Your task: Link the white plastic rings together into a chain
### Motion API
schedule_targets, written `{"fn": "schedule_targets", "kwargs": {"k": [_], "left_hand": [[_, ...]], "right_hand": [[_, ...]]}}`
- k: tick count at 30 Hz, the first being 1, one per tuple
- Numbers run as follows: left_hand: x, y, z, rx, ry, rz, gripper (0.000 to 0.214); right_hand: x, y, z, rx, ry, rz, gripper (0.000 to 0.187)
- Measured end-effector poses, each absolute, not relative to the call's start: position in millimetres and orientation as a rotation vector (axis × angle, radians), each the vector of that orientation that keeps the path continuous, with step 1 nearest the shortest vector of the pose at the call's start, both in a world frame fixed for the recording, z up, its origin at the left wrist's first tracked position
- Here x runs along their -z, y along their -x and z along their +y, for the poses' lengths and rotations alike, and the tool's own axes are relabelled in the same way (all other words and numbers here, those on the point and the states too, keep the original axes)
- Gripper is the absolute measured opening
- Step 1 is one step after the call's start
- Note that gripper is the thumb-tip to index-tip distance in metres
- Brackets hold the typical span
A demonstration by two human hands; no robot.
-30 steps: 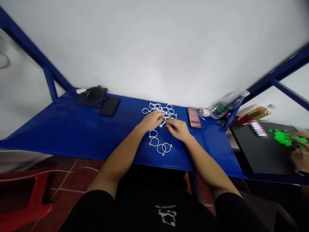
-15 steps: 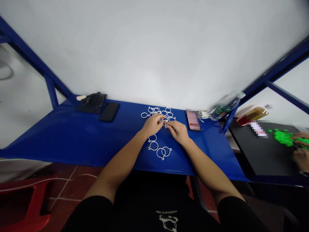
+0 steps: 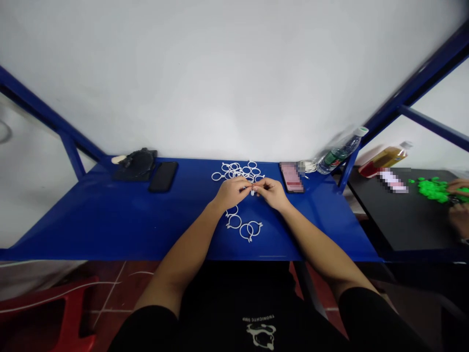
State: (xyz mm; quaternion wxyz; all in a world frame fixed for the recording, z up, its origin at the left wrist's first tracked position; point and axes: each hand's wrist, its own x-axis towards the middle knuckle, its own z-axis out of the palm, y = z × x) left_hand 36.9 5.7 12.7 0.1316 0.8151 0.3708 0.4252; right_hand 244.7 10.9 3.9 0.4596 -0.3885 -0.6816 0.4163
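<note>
My left hand (image 3: pixel 230 192) and my right hand (image 3: pixel 273 193) meet fingertip to fingertip above the blue table. Both are closed in a pinch on a small white plastic ring (image 3: pixel 252 192), mostly covered by the fingers. Just beyond them, a heap of white plastic rings (image 3: pixel 234 167) with small clip-like ends lies toward the wall. Closer to my body are several more rings (image 3: pixel 234 222), two of them overlapping; one is partly hidden by my left wrist.
The blue table (image 3: pixel 120 220) meets a white wall. A black phone (image 3: pixel 163 176) and dark bag (image 3: pixel 136 165) lie left; a lit phone (image 3: pixel 292 177), white cable (image 3: pixel 308 166) and water bottle (image 3: pixel 339 154) are right. Another person's hands (image 3: pixel 459 215) touch green pieces (image 3: pixel 433 189) on a black table.
My fingertips have come closer together around the ring, and my left fingers are now more bent. The view has shifted slightly; the rings on the table look unmoved.
</note>
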Motion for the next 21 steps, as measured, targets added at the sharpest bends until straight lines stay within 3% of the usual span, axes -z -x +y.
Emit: {"fn": "schedule_targets", "kwargs": {"k": [5,9,13,17,21], "left_hand": [[-19.2,-40.1,2.7,-1.159,-2.289,1.075,0.015],[-30.7,-26.6,3.8,-1.035,-2.288,1.137,0.016],[-36.8,5.3,8.5,-0.547,-2.157,1.188,0.011],[-32.8,19.5,10.5,-0.154,-2.019,1.226,0.035],[-31.3,8.7,8.9,-0.121,-2.047,1.315,0.018]], "right_hand": [[-2.3,-245.2,12.0,-1.119,0.893,-1.673,0.043],[-8.3,-247.4,7.8,-0.724,0.914,-1.871,0.031],[-11.0,-254.0,9.7,-0.238,0.922,-2.024,0.018],[-6.7,-256.8,15.4,-0.149,0.955,-2.032,0.026],[-5.7,-254.3,14.3,-0.185,0.932,-2.063,0.025]]}}
